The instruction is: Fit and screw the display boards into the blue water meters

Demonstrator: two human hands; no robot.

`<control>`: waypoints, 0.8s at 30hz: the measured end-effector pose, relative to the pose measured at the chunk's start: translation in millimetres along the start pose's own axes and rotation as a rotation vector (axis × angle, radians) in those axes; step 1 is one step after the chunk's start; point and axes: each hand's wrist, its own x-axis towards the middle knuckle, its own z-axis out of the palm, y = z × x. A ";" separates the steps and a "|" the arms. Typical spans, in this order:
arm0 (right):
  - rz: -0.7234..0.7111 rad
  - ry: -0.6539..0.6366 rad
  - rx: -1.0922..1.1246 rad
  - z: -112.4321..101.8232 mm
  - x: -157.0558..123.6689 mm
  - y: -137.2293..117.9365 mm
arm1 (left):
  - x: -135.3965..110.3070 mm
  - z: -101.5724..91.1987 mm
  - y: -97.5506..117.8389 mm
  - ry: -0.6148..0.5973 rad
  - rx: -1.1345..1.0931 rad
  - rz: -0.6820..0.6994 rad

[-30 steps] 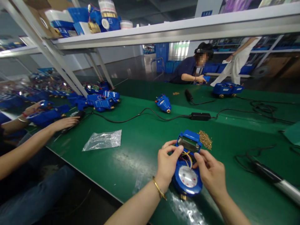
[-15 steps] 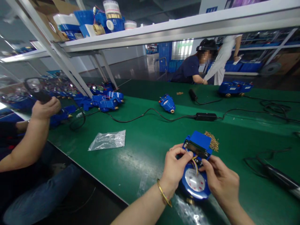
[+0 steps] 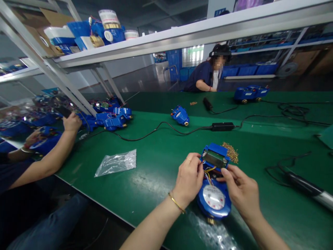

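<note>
A blue water meter [image 3: 214,201] with a round white dial and a brass fitting at its near end lies on the green table. At its far end a blue housing [image 3: 214,155] with a dark window stands tilted up, and several thin coloured wires [image 3: 209,176] run out beneath it. My left hand [image 3: 187,177] is closed on the left side of this housing, its fingertips partly hidden. My right hand [image 3: 240,189] grips the housing's right edge between thumb and fingers. Just behind the housing is a pile of small brass screws [image 3: 231,152].
A clear plastic bag [image 3: 116,163] lies to the left, another bag [image 3: 212,232] under the meter. Beyond are another blue meter [image 3: 180,115] and a cable with a black box [image 3: 222,126]. An electric screwdriver [image 3: 308,187] lies right. Co-workers sit left and across; a shelf [image 3: 166,40] spans above.
The housing has tipped further upright, showing its window more. My left thumb has moved off the wires to the housing's left side. The left co-worker's raised hand has come down with a dark tool.
</note>
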 end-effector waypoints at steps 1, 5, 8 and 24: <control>0.002 -0.003 0.001 0.6 0.5 0.4 | -1.3 1.1 -0.5 0.035 0.006 -0.014; -0.026 0.002 -0.006 0.2 2.9 -0.2 | 1.4 -0.1 -3.0 0.021 -0.287 -0.321; -0.045 -0.001 -0.008 -2.2 4.8 -2.9 | 8.3 -5.6 -2.6 -0.051 -0.663 -0.575; -0.132 0.064 -0.075 -0.3 2.8 -3.9 | 5.9 4.1 3.5 0.018 -0.906 -0.687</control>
